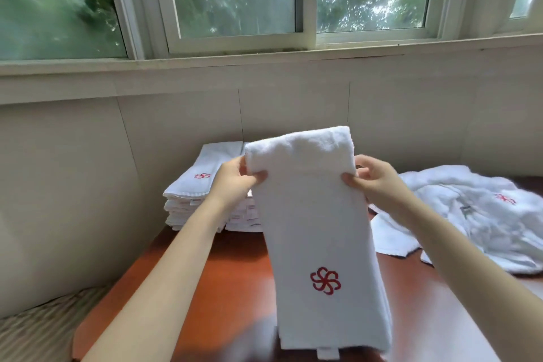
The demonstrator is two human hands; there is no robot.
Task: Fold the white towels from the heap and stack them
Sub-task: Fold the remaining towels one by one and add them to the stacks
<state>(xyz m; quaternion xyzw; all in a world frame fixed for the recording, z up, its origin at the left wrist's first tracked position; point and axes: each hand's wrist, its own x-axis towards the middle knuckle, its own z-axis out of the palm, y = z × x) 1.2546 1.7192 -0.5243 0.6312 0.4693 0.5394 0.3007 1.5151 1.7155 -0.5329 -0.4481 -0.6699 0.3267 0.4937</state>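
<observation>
Head camera, looking forward and down: I see a long, narrow white terry towel with a red embroidered pinwheel emblem [317,229] held up at the centre of the view. Its top part is folded over and away from me. Its lower end, near the emblem, reaches down to the reddish-brown polished wooden table [235,288].

The left hand [235,178] pinches the towel's left edge just under the fold, with the thumb on the front and the fingers curled behind. The right hand [373,178] pinches the right edge at the same height in the same way. Both bare forearms reach in from the bottom of the frame.

Behind the left hand, a neat stack of folded white towels [199,194] sits on the table against the pale panelled wall [88,170]. The top towel shows the same red emblem.

To the right, a loose heap of crumpled white towels [476,214] lies on the table, well apart from the stack.

Above the wall, a white-framed sliding window [305,23] shows blurred green trees. A striped beige fabric surface [35,329] fills the lower left corner.
</observation>
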